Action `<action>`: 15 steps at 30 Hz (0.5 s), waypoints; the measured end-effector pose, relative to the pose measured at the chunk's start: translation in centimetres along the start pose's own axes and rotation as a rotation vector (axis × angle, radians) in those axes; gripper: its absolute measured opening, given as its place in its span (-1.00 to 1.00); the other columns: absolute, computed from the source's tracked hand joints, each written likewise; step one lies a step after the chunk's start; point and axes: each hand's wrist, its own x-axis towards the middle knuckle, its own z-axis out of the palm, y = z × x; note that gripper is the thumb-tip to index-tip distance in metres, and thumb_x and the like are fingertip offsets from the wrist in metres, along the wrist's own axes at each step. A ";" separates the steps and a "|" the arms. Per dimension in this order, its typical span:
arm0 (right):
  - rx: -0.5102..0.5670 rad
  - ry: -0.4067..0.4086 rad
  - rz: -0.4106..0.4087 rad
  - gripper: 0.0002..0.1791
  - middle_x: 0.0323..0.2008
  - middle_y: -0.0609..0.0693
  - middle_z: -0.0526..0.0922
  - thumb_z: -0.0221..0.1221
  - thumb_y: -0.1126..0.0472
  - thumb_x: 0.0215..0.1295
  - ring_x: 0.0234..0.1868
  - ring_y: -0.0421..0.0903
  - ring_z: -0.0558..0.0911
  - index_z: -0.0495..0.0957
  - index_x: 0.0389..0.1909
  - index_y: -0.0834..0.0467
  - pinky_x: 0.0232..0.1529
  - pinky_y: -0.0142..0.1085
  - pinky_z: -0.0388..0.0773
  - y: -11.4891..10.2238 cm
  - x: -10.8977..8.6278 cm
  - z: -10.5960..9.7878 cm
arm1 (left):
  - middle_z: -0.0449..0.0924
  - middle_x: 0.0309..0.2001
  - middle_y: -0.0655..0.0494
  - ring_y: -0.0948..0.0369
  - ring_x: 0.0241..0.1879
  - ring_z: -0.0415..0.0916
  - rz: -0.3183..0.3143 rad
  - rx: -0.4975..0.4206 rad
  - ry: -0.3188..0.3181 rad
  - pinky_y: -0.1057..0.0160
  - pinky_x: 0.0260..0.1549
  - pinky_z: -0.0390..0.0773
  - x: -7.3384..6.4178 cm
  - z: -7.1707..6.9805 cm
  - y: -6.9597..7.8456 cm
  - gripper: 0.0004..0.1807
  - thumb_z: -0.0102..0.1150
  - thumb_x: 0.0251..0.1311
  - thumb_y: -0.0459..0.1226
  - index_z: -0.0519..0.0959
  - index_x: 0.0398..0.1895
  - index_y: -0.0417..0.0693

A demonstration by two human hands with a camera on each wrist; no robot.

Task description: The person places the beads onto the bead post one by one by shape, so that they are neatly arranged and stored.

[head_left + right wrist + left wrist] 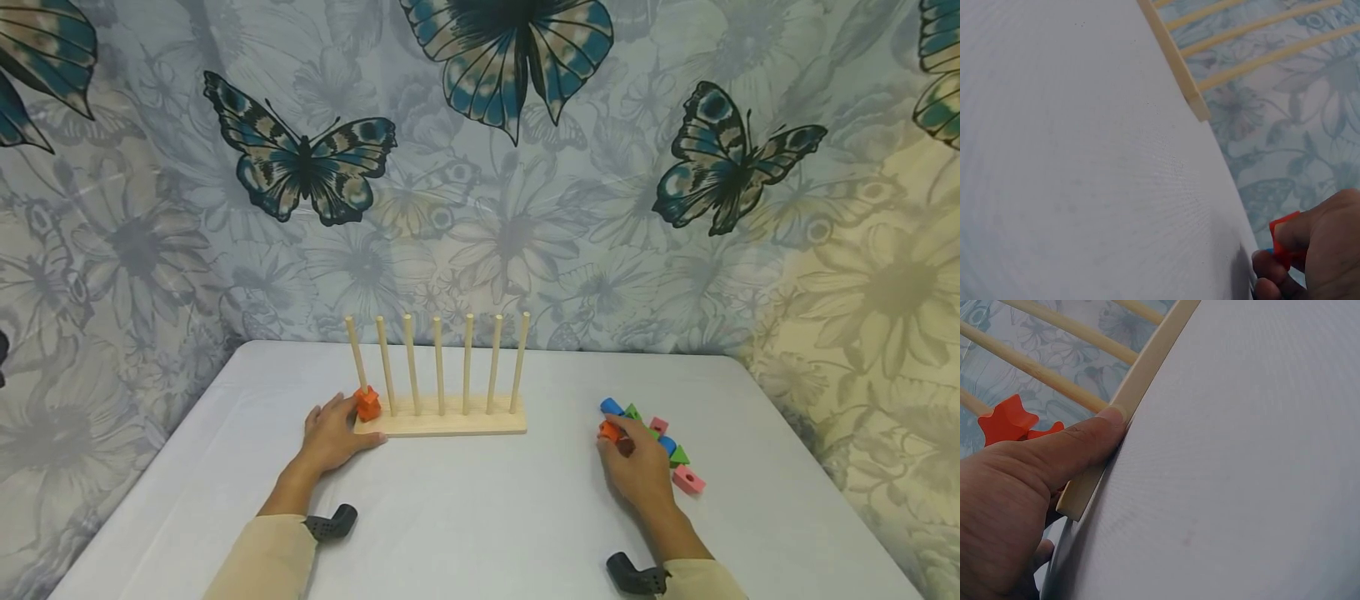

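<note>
A wooden stand with several upright pegs has its base (450,425) on the table. Orange star-shaped beads (367,403) sit low on its leftmost peg. My left hand (330,437) holds the base's left end, the thumb (1094,434) lying along the front edge and the fingers reaching round the end, partly hidden. To the right, my right hand (637,467) pinches an orange bead (609,431) between thumb and fingertips, beside a cluster of coloured beads. In the right wrist view the fingers hide much of this orange bead (1280,232).
Around the right hand lie a blue bead (611,407), green triangular beads (679,457) and pink block beads (688,480), some partly covered by the hand. The white table (487,508) ends at a butterfly-patterned cloth backdrop (517,242). The stand's other pegs (467,367) rise bare.
</note>
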 end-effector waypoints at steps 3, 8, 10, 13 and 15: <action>0.017 -0.017 -0.013 -0.63 -0.17 0.05 0.61 0.29 0.41 0.14 -0.29 -0.07 0.51 0.63 0.01 0.19 -0.32 -0.34 0.51 0.1 -0.1 0.0 | 0.32 0.31 -0.24 -0.21 0.39 -0.06 -0.001 0.001 0.000 -0.25 0.28 -0.31 0.0 0.0 0.1 0.00 0.42 -0.10 0.18 0.34 0.35 -0.21; 0.019 -0.052 -0.043 -0.75 -0.21 0.02 0.61 0.30 0.40 0.14 -0.31 -0.10 0.50 0.67 -0.13 0.17 -0.33 -0.35 0.52 0.2 -0.2 0.2 | 0.33 0.30 -0.22 -0.20 0.40 -0.05 0.000 0.000 0.002 -0.25 0.28 -0.31 0.0 0.0 0.1 -0.01 0.43 -0.10 0.17 0.35 0.35 -0.19; 0.026 -0.051 -0.057 -0.80 -0.22 -0.01 0.63 0.32 0.37 0.15 -0.33 -0.13 0.51 0.69 -0.19 0.15 -0.34 -0.37 0.53 0.2 -0.1 0.3 | 0.33 0.30 -0.23 -0.21 0.39 -0.05 0.003 -0.002 0.002 -0.25 0.28 -0.31 0.0 0.0 0.1 -0.01 0.43 -0.10 0.18 0.35 0.34 -0.19; 0.037 -0.045 -0.071 -0.86 -0.27 -0.06 0.65 0.34 0.32 0.17 -0.35 -0.15 0.52 0.69 -0.23 0.14 -0.35 -0.40 0.52 0.2 -0.1 0.4 | 0.32 0.31 -0.23 -0.20 0.40 -0.06 -0.002 -0.008 -0.003 -0.23 0.29 -0.32 0.0 0.0 0.0 0.00 0.43 -0.11 0.17 0.34 0.35 -0.20; 0.032 -0.039 -0.081 -0.83 -0.27 -0.07 0.65 0.35 0.30 0.17 -0.34 -0.16 0.53 0.68 -0.20 0.14 -0.34 -0.41 0.53 0.2 -0.1 0.4 | 0.32 0.31 -0.23 -0.20 0.40 -0.07 -0.003 -0.010 -0.007 -0.22 0.29 -0.33 0.1 0.0 0.1 0.02 0.43 -0.12 0.18 0.34 0.35 -0.20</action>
